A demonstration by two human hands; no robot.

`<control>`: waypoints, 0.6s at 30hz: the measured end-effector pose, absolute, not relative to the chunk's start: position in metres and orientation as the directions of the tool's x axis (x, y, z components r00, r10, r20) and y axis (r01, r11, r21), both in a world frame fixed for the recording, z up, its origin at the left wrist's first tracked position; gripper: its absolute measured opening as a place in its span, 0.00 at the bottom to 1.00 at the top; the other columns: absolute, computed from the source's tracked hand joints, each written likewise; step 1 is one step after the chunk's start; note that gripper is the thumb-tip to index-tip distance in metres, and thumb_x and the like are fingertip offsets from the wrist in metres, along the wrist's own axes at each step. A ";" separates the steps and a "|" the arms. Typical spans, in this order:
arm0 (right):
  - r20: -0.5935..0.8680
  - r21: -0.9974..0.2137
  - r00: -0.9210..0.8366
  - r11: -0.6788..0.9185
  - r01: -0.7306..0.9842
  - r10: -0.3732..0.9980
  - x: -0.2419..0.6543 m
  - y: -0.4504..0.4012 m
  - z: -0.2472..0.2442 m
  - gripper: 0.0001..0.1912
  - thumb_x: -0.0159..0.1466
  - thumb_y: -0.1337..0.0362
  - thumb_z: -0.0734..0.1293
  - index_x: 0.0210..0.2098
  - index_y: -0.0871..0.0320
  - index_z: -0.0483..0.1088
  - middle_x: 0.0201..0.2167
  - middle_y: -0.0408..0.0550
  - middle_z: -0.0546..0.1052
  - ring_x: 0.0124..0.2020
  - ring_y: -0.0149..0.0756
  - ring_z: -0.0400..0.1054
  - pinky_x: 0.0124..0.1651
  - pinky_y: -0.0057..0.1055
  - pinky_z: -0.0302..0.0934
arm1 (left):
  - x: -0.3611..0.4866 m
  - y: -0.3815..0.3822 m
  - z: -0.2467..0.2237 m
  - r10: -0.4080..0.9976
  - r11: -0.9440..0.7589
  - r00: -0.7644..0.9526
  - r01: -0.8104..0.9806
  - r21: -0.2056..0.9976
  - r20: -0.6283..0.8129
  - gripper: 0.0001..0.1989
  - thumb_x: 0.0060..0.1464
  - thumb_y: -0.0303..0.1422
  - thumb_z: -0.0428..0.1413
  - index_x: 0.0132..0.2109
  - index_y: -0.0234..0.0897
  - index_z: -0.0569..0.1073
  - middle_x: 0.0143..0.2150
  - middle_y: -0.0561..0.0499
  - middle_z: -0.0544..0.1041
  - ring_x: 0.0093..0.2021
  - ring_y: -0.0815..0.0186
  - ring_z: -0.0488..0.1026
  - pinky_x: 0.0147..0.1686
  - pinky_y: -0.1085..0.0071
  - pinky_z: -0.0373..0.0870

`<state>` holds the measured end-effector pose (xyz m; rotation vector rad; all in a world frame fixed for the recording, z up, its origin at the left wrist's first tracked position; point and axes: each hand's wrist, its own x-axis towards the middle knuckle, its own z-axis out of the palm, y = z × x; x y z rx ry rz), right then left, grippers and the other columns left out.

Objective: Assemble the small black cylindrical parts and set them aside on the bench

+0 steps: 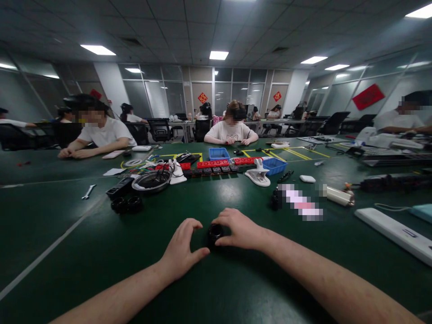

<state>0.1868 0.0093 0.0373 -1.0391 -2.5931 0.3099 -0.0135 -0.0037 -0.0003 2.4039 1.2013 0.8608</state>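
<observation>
A small glossy black round part (215, 231) with a hole or hollow in its top rests on the green table, in the middle near me. My right hand (240, 230) reaches around it from the right, thumb on the near side and fingers on the far side. Just left of it, my left hand (178, 252) is open, thumb and fingers spread apart, with nothing between them. Two similar black round parts (127, 204) stand side by side to the left. Exactly what these parts are I cannot tell.
A wrench (88, 192) lies at left. Further back are a round metal-rimmed dish (151, 181), red power strips (212, 164), blue bins (275, 166) and a white clip (258, 174). A long white bar (393, 231) lies at right. People (231, 126) sit across the table.
</observation>
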 end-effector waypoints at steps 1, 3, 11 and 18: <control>0.225 -0.340 -0.671 0.703 0.625 0.706 0.188 0.008 0.036 0.22 0.49 0.55 0.68 0.41 0.58 0.68 0.34 0.49 0.72 0.37 0.39 0.63 0.40 0.33 0.55 | -0.013 -0.003 -0.003 0.804 -0.594 0.481 0.616 0.517 0.350 0.24 0.44 0.49 0.51 0.45 0.39 0.60 0.42 0.45 0.64 0.42 0.57 0.63 0.39 0.62 0.64; 0.222 -0.397 -0.652 0.678 0.618 0.725 0.192 0.008 0.031 0.27 0.47 0.54 0.68 0.45 0.58 0.65 0.37 0.49 0.71 0.39 0.40 0.62 0.43 0.34 0.54 | -0.012 -0.002 -0.007 0.802 -0.594 0.505 0.620 0.513 0.318 0.29 0.41 0.47 0.55 0.48 0.39 0.59 0.46 0.44 0.62 0.45 0.55 0.61 0.43 0.59 0.62; 0.102 -0.571 -0.665 0.592 0.570 0.740 0.201 0.027 0.005 0.36 0.43 0.51 0.70 0.48 0.58 0.62 0.40 0.48 0.69 0.41 0.40 0.61 0.43 0.34 0.55 | -0.009 0.009 -0.008 0.805 -0.584 0.522 0.614 0.531 0.283 0.32 0.40 0.44 0.57 0.53 0.41 0.58 0.50 0.45 0.62 0.50 0.54 0.58 0.49 0.56 0.58; 0.132 -0.534 -0.722 0.663 0.525 0.679 0.199 0.039 0.001 0.19 0.46 0.52 0.69 0.32 0.60 0.68 0.29 0.43 0.69 0.33 0.33 0.61 0.36 0.28 0.55 | 0.008 0.021 0.002 0.779 -0.598 0.572 0.553 0.580 0.258 0.20 0.41 0.41 0.58 0.42 0.41 0.68 0.40 0.50 0.69 0.42 0.60 0.64 0.42 0.63 0.63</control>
